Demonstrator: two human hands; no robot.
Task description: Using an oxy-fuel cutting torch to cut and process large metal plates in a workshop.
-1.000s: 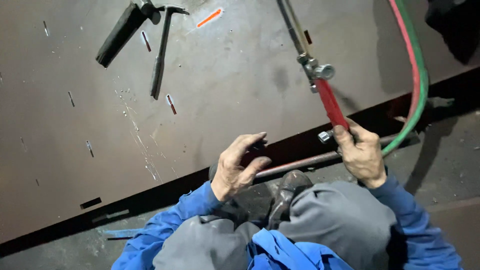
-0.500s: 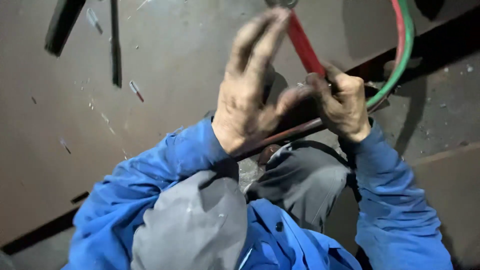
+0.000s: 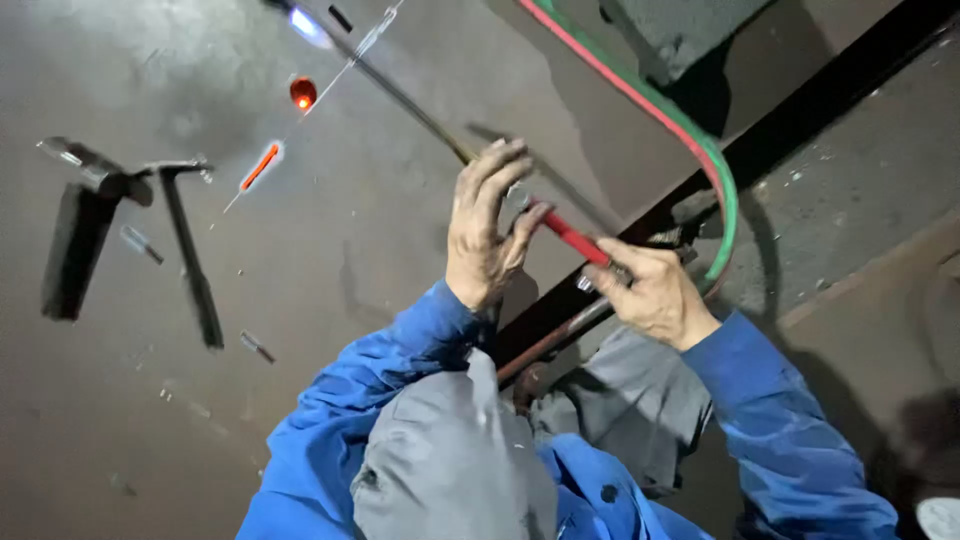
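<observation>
**Torch lit over steel plate: both hands on the handle end**

The person crouches at the edge of a large grey steel plate (image 3: pixel 330 300). The right hand (image 3: pixel 655 295) is closed round the red handle of a long thin cutting torch (image 3: pixel 570 235); the fingers wrap it fully. The left hand (image 3: pixel 485 230) sits just ahead of it, where handle meets tube. Its fingers are half spread and the thumb presses toward the handle; whether they pinch a valve there I cannot tell.

The torch tube runs up and left across the plate to a bright blue-white flame at the tip (image 3: pixel 305 25). Near the tip lie a glowing red spot (image 3: pixel 303 92) and a short glowing orange slot (image 3: pixel 260 166).

Judgement: good practice here is a steady rear grip, with the forward hand doing only fine work, so that the tip does not wander.

Edges and room:
- A dark hammer-like tool (image 3: pixel 190 250) and a dark flat bar (image 3: pixel 75 240) lie on the plate at left, well apart from the hands.
- Paired red and green hoses (image 3: pixel 715 165) curve close behind the right hand, near a dark gap (image 3: pixel 800 110) along the plate's edge. They could snag a rearward pull.
- Open plate lies between the hands and the glowing marks.
</observation>
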